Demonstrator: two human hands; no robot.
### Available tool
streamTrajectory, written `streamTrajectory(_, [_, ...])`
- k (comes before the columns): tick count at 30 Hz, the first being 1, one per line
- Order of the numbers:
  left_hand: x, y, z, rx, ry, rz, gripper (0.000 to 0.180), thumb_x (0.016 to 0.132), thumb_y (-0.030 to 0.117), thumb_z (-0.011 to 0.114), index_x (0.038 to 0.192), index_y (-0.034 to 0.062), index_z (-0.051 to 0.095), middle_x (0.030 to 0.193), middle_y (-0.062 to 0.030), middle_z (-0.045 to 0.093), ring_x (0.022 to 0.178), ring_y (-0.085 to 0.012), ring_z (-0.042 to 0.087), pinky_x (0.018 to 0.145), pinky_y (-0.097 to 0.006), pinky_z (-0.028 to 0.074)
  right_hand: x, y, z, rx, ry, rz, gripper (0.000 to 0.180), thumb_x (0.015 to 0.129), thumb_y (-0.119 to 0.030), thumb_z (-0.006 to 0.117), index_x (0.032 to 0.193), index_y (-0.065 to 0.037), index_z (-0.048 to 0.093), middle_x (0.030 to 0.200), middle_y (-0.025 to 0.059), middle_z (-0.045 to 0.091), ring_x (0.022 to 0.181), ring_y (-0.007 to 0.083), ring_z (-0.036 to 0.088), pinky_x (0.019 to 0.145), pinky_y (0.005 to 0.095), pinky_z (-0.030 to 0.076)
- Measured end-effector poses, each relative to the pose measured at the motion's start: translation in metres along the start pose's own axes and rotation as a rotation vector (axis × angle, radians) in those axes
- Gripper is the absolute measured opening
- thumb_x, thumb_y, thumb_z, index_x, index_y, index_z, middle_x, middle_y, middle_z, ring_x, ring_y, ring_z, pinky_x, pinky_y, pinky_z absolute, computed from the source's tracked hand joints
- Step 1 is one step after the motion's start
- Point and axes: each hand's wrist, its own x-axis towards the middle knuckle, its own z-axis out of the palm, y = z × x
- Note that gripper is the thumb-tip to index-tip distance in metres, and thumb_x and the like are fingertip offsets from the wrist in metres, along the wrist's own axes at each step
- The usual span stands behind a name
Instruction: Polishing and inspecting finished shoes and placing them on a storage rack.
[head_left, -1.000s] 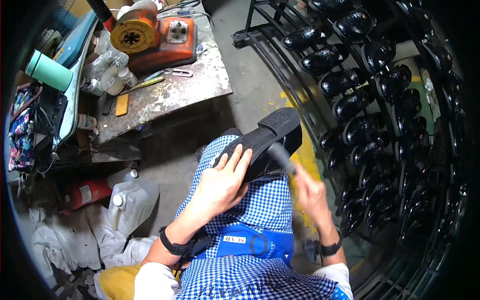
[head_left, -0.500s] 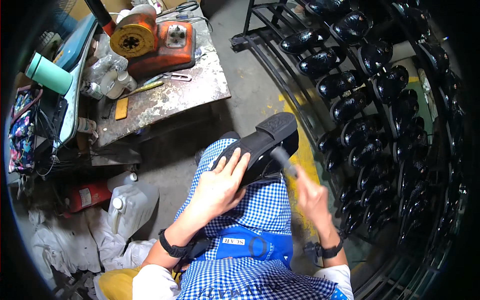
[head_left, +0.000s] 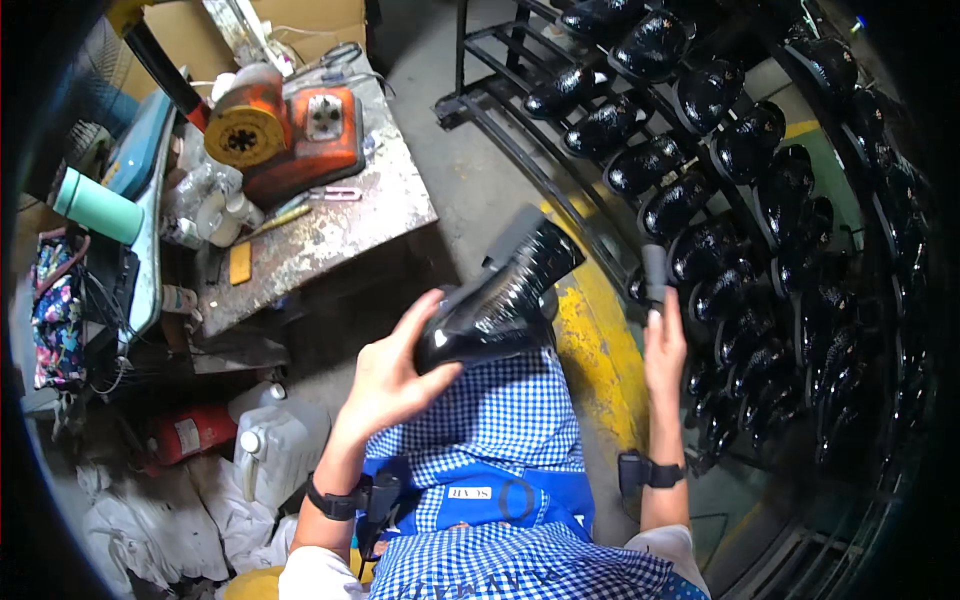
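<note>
A glossy black shoe (head_left: 490,310) lies tilted above my lap on the blue checked apron (head_left: 470,405), its shiny upper turned toward me and the sole to the far left. Gripped by its toe end, the shoe sits between the thumb and fingers of my left hand (head_left: 392,378). My right hand (head_left: 665,352) is apart from it, to the right, with fingers closed around a grey, rod-like tool (head_left: 655,272) that points away from me. The tool's exact kind does not show.
At the right stands a metal rack (head_left: 520,150) with many glossy black shoes (head_left: 645,163). A worn workbench (head_left: 385,205) at the left carries an orange machine (head_left: 315,150) and a pink-handled cutter (head_left: 335,194). Below it are a white jug (head_left: 285,455) and a red container (head_left: 190,435).
The shoe has turned over from sole up to upper showing, and my left hand has shifted from the sole to the toe. My right hand with the tool has moved right, away from the shoe.
</note>
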Motion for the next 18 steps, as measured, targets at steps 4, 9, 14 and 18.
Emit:
streamTrajectory(4, [0.013,-0.019,-0.006,-1.261,0.000,-0.303,0.039,0.084,0.018,0.055,0.117,-0.0027,0.048,0.101,-0.0084,0.061,0.085,-0.0151,0.061,0.078,-0.027,0.050,-0.015,0.023,-0.019,0.275,-0.005,0.218,0.023,0.087,-0.011,0.056,0.106,0.001,0.055,0.090,-0.0010,0.054,0.082,0.0078,0.049,0.074,0.0222,0.040])
streamTrajectory(9, [0.016,-0.026,0.036,-1.767,-0.027,-0.392,0.033,0.089,0.021,0.048,0.113,-0.0013,0.052,0.106,-0.0143,0.061,0.093,-0.0231,0.061,0.085,-0.034,0.049,-0.061,0.004,-0.015,0.450,-0.007,0.357,0.012,0.080,-0.013,0.065,0.075,-0.007,0.055,0.063,-0.0066,0.046,0.055,0.0025,0.039,0.049,0.0205,0.030])
streamTrajectory(14, [0.019,-0.013,0.078,-1.881,-0.124,-0.349,0.036,0.092,0.024,0.041,0.119,0.0000,0.048,0.114,-0.0168,0.056,0.103,-0.0271,0.056,0.093,-0.042,0.044,-0.085,-0.042,-0.017,0.646,-0.147,0.494,0.010,0.080,-0.013,0.064,0.078,-0.003,0.061,0.063,-0.0030,0.057,0.049,0.0017,0.042,0.046,0.0185,0.034])
streamTrajectory(18, [0.014,0.009,0.114,-1.813,-0.195,-0.516,0.042,0.091,0.033,0.044,0.122,0.0043,0.047,0.118,-0.0141,0.055,0.105,-0.0267,0.055,0.093,-0.043,0.043,-0.099,-0.054,-0.023,0.942,-0.267,0.450,0.034,0.081,-0.017,0.064,0.108,0.002,0.055,0.078,-0.0001,0.060,0.055,0.0015,0.044,0.051,0.0159,0.035])
